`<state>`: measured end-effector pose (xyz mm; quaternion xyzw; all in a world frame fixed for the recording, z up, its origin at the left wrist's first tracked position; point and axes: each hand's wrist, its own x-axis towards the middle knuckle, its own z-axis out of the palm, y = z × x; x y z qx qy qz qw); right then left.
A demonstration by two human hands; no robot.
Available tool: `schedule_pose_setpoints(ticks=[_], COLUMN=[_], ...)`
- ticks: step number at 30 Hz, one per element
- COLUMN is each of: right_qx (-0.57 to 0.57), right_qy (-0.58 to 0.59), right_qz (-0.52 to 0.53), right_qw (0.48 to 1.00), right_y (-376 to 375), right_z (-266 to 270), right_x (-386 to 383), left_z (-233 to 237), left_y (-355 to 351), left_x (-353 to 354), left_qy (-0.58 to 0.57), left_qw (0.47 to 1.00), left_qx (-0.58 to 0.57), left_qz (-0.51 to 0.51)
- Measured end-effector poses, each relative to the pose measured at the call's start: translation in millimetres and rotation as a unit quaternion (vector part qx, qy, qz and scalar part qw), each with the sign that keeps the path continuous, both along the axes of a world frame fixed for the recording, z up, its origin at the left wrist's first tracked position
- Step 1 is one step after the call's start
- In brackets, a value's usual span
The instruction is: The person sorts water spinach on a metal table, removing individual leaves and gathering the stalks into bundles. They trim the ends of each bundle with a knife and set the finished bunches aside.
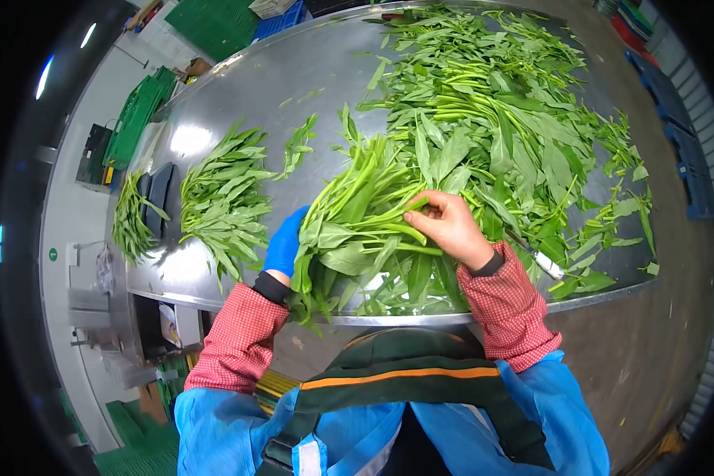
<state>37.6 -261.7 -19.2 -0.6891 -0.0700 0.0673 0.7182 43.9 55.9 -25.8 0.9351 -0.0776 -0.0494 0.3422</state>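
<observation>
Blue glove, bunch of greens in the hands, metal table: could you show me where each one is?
Blue glove (282, 247): head camera view, middle of its visible part.
Bunch of greens (366, 168): head camera view, on its stems.
Metal table (305, 59): head camera view, bare top.

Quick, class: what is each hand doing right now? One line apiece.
Left hand: blue-gloved, holding the leafy bunch, fingers partly hidden by it.
Right hand: bare, closed in a pinch on stems.

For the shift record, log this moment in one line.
left hand: blue-gloved, holding leafy bunch | right hand: bare, pinching stems | leafy pile: on metal table
</observation>
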Motion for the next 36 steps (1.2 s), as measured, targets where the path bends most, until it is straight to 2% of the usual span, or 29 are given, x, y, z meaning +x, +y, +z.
schedule_pose_setpoints(ticks=[1,2,5,6,8,9,13,15,17,18,19,21,24,28,31,32,33,35,36], right_qx=[0.01,-0.117,-0.177,-0.085,0.091,0.196,0.02,-0.012,-0.049,-0.053,0.026,-0.027,-0.123,-0.242,-0.174,-0.226,-0.131,-0.109,-0.041], right_qy=[-0.005,-0.016,-0.019,-0.057,-0.004,0.032,0.099,0.105,0.125,0.127,0.081,0.063,-0.007,-0.025,-0.088,-0.028,0.06,0.041,0.046], right_qz=[-0.009,-0.018,-0.023,-0.048,-0.041,-0.035,-0.065,0.021,0.081,0.115,0.129,0.117,0.096,0.039,0.031,0.029,0.026,0.007,-0.032], right_qw=[1.0,0.993,0.984,0.994,0.995,0.979,0.993,0.994,0.988,0.984,0.988,0.991,0.988,0.969,0.98,0.973,0.989,0.993,0.998], right_y=[1,-5,-13,-15,-41,-52,-49,-33,-8,-2,2,0,-6,-13,-24,-31,-37,-65,-82], right_z=[2,8,21,21,26,27,7,-4,18,-13,3,-9,7,6,-8,4,20,34,36], right_x=[0,0,0,1,3,5,31,37,30,34,24,20,9,5,4,5,2,3,4], left_z=[-6,-10,-7,-3,6,9,25,24,26,26,28,33,20,4,15,17,18,18,18], left_y=[2,3,2,-1,-2,-3,-17,-27,-33,-35,-35,-37,-27,-18,-24,-23,-21,-16,-11], left_x=[0,2,2,-1,-7,-10,-13,-11,-11,-10,-11,-11,-11,-8,-10,-11,-12,-10,-9], left_qy=[0.003,-0.007,-0.033,-0.017,-0.032,-0.039,-0.07,-0.08,-0.076,-0.073,-0.061,-0.039,-0.021,-0.014,-0.017,-0.022,-0.027,-0.009,0.0], left_qw=[1.0,1.0,0.999,1.0,0.999,0.999,0.995,0.992,0.992,0.991,0.992,0.993,0.995,0.995,0.995,0.995,0.995,0.997,0.998], left_qx=[0.011,0.027,0.002,-0.015,0.019,0.037,0.052,0.058,0.069,0.065,0.068,0.074,0.048,0.029,0.04,0.046,0.051,0.043,0.04], left_qz=[0.002,-0.003,-0.019,-0.006,-0.004,-0.005,-0.053,-0.073,-0.08,-0.089,-0.087,-0.081,-0.082,-0.089,-0.09,-0.086,-0.083,-0.058,-0.045])
